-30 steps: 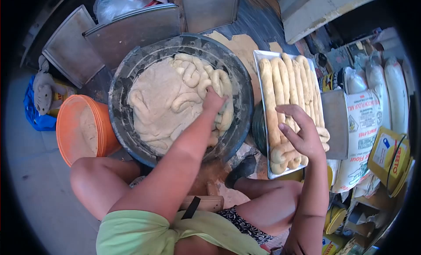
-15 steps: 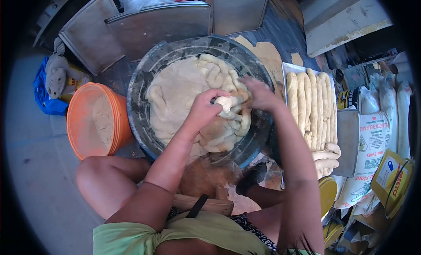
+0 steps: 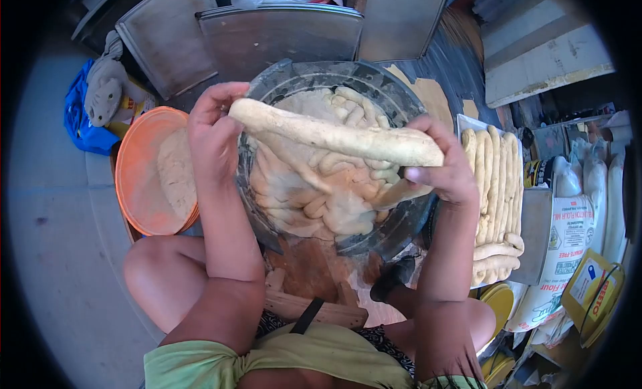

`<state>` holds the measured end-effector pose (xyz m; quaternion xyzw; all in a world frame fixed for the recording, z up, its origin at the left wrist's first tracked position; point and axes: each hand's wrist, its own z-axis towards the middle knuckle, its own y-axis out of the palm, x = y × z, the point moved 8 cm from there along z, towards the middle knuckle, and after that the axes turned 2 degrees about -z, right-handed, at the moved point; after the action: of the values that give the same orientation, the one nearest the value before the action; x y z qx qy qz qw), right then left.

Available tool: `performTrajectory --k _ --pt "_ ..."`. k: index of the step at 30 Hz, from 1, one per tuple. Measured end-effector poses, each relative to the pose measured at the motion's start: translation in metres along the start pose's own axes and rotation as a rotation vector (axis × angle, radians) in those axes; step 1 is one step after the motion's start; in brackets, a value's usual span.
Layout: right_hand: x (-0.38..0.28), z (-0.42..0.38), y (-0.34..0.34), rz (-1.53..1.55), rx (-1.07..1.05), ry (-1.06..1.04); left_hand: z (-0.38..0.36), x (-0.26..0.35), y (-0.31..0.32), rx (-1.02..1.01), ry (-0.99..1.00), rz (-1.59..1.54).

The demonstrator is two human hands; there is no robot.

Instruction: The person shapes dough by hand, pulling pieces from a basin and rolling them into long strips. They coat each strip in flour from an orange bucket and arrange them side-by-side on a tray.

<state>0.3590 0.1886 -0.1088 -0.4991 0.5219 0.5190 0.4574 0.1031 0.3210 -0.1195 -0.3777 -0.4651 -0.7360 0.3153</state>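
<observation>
A long, thick rope of dough (image 3: 334, 135) is stretched between my two hands above a dark round tub (image 3: 294, 73). My left hand (image 3: 215, 132) is closed round its left end, and my right hand (image 3: 447, 163) grips the right end, the thumb below it. The rope slopes slightly down to the right. Under it, the tub holds a mass of floury dough (image 3: 348, 205) with several rope-like pieces in a heap. A second dough strip hangs down below the held rope, near the left side; its upper end is hidden.
Left of the tub stands an orange bucket (image 3: 127, 195) holding pale flour. On the right, a tray (image 3: 463, 123) carries several dough ropes (image 3: 493, 182) in rows. Metal sheets (image 3: 284, 38) lean behind the tub. Flour sacks (image 3: 568, 235) and yellow lids (image 3: 497, 305) stand far right.
Both hands have risen out of the tub and moved apart, the left one to the left, the right one to the right. A long dough rope now spans them. The view has shifted slightly.
</observation>
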Motion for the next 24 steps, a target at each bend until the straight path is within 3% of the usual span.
performTrajectory --k 3,4,6,7,8,9,11,12,14,15,17,19,20,22,23,24 --pt "-0.004 0.015 -0.001 -0.01 0.022 0.019 0.013 -0.046 -0.034 0.065 -0.002 0.09" --pt "0.019 0.021 -0.011 -0.103 0.089 0.144 0.015 -0.07 -0.041 -0.002 -0.028 0.219" --pt "0.113 0.022 -0.054 -0.408 -0.003 0.555 0.007 -0.137 -0.066 -0.18 -0.188 0.595" --pt "0.167 0.022 -0.085 -0.799 -0.021 0.496 -0.007 -0.174 -0.082 -0.311 -0.274 0.811" --pt "0.19 0.019 -0.08 -0.986 -0.145 0.672 -0.028 -0.221 -0.108 -0.282 -0.44 0.899" --pt "0.212 0.021 -0.078 -1.074 -0.145 0.593 -0.041 -0.241 -0.115 -0.273 -0.442 0.901" --pt "0.238 0.036 -0.069 -0.887 0.095 0.445 -0.062 -0.265 -0.135 -0.113 -0.465 1.347" --pt "0.249 0.048 -0.061 -0.93 0.187 0.346 -0.072 -0.28 -0.131 -0.113 -0.481 1.346" --pt "0.26 0.07 -0.04 -0.995 0.329 0.188 -0.084 -0.297 -0.105 -0.285 -0.281 1.84" --pt "0.263 0.076 -0.026 -1.017 0.383 0.129 -0.099 -0.297 -0.082 -0.369 -0.272 1.842" --pt "0.312 0.08 0.006 -1.068 0.286 0.076 -0.129 -0.29 -0.066 -0.447 -0.25 1.851" --pt "0.306 0.071 0.054 -1.303 -0.002 0.013 -0.155 -0.294 -0.076 -0.469 -0.282 1.731" --pt "0.309 0.065 0.052 -1.295 0.0 0.009 -0.156 -0.291 -0.087 -0.47 -0.282 1.739" --pt "0.314 0.049 0.065 -1.399 -0.393 -0.188 -0.161 -0.29 -0.096 -0.658 -0.373 1.66" --pt "0.314 0.055 0.041 -1.463 -0.352 -0.052 -0.154 -0.294 -0.096 -0.66 -0.377 1.661" --pt "0.305 0.065 0.019 -1.519 -0.311 0.093 -0.132 -0.292 -0.091 -0.582 -0.218 1.772"
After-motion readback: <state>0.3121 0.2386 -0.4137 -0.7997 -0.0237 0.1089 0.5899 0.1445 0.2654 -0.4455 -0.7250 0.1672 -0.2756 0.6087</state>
